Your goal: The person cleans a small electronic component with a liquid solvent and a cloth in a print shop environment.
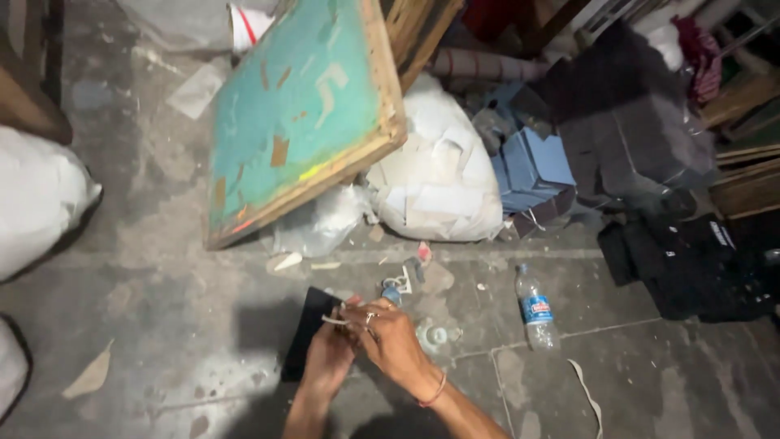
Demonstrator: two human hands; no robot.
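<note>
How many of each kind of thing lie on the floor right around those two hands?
Black sheet: 1
Plastic bottles: 2
White strip: 1
Paper scrap: 1
Total: 5

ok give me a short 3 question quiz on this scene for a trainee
1. True or false: the plastic water bottle lies on the concrete floor, apart from both hands.
2. Which hand wears the thin bracelet? A) left B) right C) neither
3. Fill in: the wooden frame leaning behind the hands holds a ____ coloured mesh.

Key
1. True. It lies to the right of the hands.
2. B. The right hand wears it at the wrist; it meets the left hand over a flat black piece, with a pale strip between the fingers.
3. Teal.
</note>
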